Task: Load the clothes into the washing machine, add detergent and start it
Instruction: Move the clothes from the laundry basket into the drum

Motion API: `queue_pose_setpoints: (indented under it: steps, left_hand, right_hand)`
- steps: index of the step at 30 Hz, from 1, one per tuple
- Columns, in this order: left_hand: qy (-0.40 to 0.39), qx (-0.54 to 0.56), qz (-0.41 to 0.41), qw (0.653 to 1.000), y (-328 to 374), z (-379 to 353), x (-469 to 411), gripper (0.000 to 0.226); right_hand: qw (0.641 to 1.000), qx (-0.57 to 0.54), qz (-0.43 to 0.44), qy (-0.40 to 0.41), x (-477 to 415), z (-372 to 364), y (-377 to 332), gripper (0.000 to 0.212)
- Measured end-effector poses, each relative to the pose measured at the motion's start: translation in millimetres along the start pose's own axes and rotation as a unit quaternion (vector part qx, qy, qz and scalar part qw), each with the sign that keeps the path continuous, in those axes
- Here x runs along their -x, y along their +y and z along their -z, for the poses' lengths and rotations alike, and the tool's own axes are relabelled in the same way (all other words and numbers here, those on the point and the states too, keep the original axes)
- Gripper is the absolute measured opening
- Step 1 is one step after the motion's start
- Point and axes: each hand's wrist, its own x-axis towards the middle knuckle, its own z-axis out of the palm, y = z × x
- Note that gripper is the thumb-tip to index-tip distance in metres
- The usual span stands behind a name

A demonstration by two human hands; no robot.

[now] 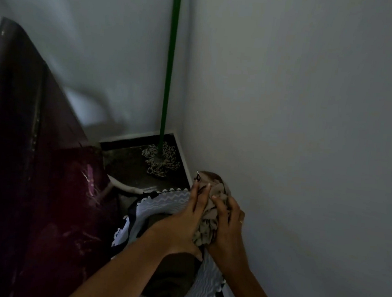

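Both of my hands hold a bunched beige-brown garment point(211, 204) above a laundry basket point(209, 282) with a white zigzag-patterned rim. My left hand point(184, 220) presses the bundle from the left and my right hand point(228, 224) clutches it from the right. More dark brown clothes point(171, 279) lie inside the basket. The dark maroon raised lid of the washing machine point(23, 157) fills the left side; its drum opening is out of sight.
A mop with a green handle point(169, 75) stands in the corner, its stringy head point(161, 159) on the dark floor. A grey wall point(310, 134) runs close along the right. A white hose point(125, 186) curves near the machine.
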Motion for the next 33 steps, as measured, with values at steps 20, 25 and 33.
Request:
queue_pose_setpoints:
  steps: [20, 25, 33]
  left_hand:
    - [0.082, 0.056, -0.087, 0.991, 2, 98, 32, 0.131]
    - [0.061, 0.031, -0.107, 0.992, 4, 144, 46, 0.120]
    - [0.117, -0.017, -0.109, 0.987, -3, 230, 114, 0.124]
  right_hand:
    - [0.991, -0.012, 0.130, 0.010, -51, 44, -89, 0.077]
    - [0.987, -0.033, 0.151, 0.041, -65, 56, -128, 0.077]
    - [0.985, -0.043, 0.161, 0.039, -85, 64, -229, 0.085]
